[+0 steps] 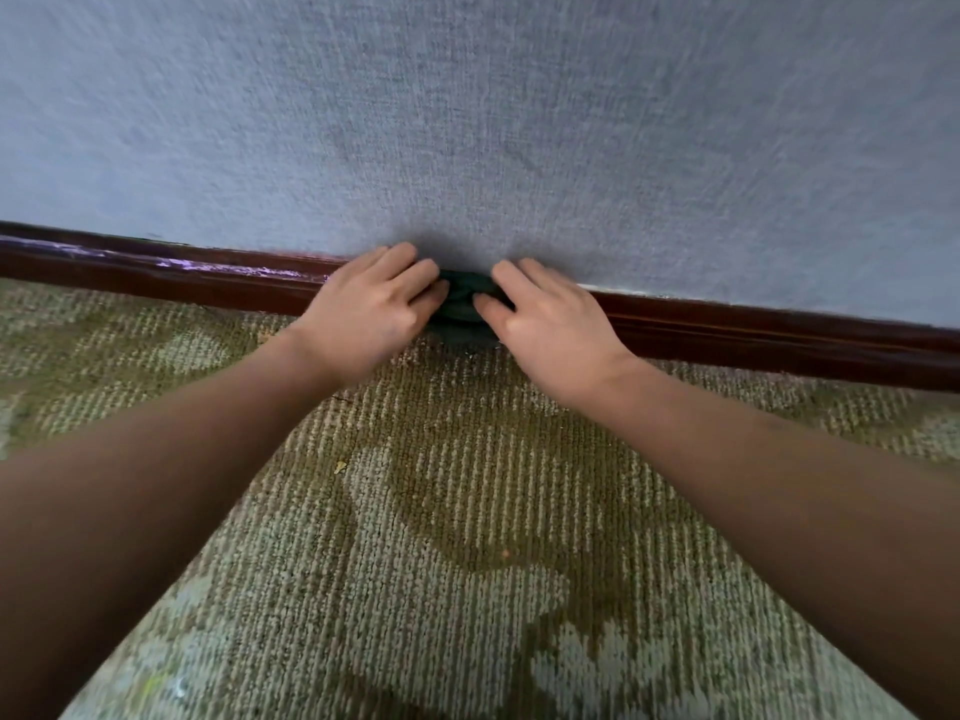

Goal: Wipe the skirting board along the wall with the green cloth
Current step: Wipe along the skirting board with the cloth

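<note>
A dark red-brown skirting board (171, 283) runs along the foot of the wall from left to right. A bunched dark green cloth (461, 299) sits against the board at the middle of the view. My left hand (371, 311) grips the cloth's left side with curled fingers. My right hand (545, 319) grips its right side, thumb and fingers pinching the fabric. Most of the cloth is hidden between and under the two hands.
A pale grey-blue textured wall (493, 122) rises above the board. Whitish scuffs mark the board's top edge at the left (228, 267). A patterned green and beige carpet (467, 537) covers the floor, with a few small crumbs on it.
</note>
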Motion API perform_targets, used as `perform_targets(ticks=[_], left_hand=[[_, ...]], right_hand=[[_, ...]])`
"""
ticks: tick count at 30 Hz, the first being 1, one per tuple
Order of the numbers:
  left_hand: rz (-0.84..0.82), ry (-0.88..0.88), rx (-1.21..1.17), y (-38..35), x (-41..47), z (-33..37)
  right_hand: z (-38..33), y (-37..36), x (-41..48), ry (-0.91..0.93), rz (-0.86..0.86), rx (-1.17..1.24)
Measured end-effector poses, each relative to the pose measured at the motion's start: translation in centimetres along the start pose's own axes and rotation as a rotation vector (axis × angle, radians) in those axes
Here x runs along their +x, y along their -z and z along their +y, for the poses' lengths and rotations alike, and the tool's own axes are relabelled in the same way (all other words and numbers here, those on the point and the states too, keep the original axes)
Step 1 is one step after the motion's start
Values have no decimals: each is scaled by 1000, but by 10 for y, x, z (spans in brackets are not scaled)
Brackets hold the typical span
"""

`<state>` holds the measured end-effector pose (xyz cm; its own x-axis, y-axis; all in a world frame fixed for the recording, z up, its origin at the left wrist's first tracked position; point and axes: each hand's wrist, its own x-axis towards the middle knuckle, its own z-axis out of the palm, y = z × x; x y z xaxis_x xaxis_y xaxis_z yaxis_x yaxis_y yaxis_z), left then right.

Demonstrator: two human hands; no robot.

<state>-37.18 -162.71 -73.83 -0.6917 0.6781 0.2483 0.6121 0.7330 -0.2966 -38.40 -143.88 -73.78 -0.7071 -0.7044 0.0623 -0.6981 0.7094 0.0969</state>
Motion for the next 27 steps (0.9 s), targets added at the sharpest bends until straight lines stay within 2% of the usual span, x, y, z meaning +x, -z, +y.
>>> perform_targets(ticks=[4, 10, 27], left_hand=[[34, 1, 9, -5, -4, -6], [86, 10, -7, -16, -9, -6], [37, 102, -128, -28, -20, 4]], right_hand=[[-7, -3, 7, -14, 41, 6], [-9, -16, 4, 4, 215, 25], [-8, -28, 2, 73, 231, 17]])
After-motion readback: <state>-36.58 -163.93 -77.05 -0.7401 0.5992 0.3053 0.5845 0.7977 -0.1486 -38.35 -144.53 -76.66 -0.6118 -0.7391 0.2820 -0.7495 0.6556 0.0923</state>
